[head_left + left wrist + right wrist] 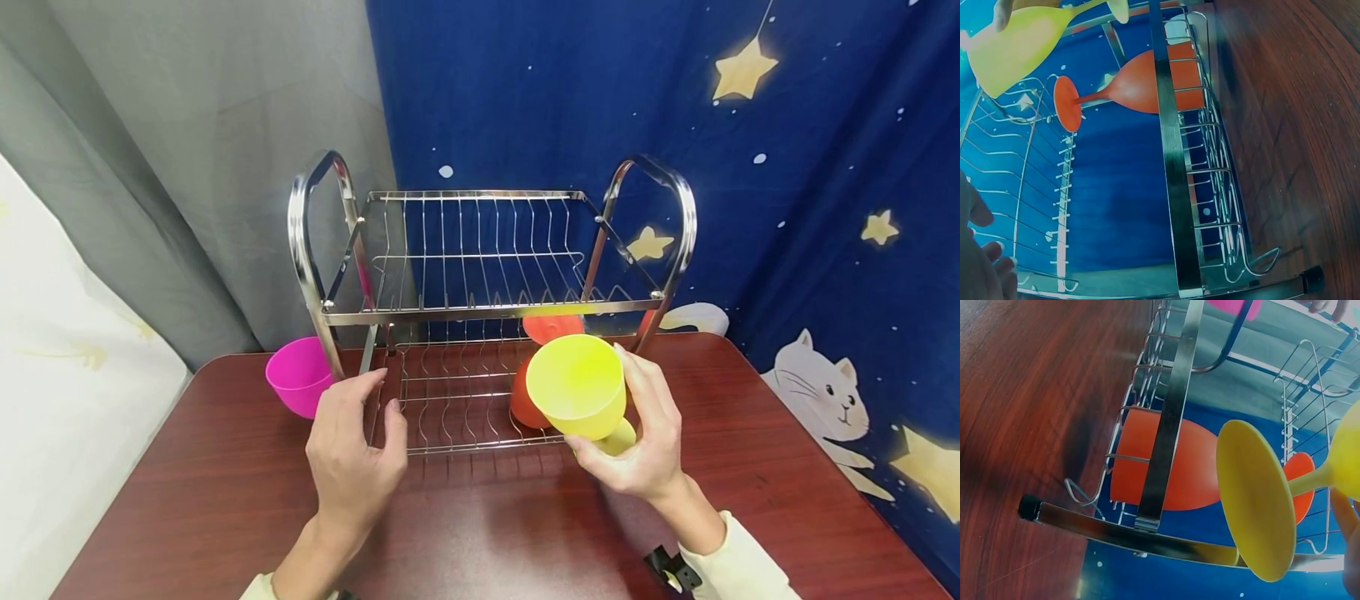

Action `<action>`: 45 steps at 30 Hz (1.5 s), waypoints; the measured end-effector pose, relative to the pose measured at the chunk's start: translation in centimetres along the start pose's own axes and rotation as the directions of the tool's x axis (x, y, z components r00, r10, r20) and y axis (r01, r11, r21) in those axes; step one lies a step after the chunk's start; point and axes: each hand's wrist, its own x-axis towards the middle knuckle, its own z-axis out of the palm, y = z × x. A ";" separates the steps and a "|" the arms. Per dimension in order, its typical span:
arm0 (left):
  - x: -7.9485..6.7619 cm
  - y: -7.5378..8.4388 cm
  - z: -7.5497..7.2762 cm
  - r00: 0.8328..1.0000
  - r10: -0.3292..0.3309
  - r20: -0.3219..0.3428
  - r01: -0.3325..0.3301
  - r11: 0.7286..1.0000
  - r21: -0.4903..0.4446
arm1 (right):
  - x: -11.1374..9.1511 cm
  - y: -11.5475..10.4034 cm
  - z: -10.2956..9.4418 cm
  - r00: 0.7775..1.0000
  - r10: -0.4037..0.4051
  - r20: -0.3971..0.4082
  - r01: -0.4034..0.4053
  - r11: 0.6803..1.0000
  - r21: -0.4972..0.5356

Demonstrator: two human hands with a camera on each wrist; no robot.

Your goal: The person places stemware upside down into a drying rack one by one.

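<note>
My right hand [652, 429] holds a yellow plastic goblet [577, 387] by its bowl, thumb on the near side and fingers on the far side. Its mouth faces up toward the head camera, and its round foot [1257, 500] shows large in the right wrist view. Behind it, an orange goblet [1138, 81] stands upside down on the lower tier of a metal dish rack [480, 312], foot upward. My left hand [352, 446] is raised before the rack's left front, fingers apart and gently bent, with nothing in it.
A magenta cup [298, 377] stands beyond the rack's left upright. The two-tier rack, with curved chrome side frames, sits on a reddish-brown wooden table [510, 542]. Grey and blue star-patterned curtains [525, 100] hang close behind.
</note>
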 end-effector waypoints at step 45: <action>-0.3 0.9 -0.6 0.891 -0.008 0.453 0.114 0.972 -0.207 | 0.1 -1.6 1.2 0.938 -0.089 0.334 0.107 0.994 -0.036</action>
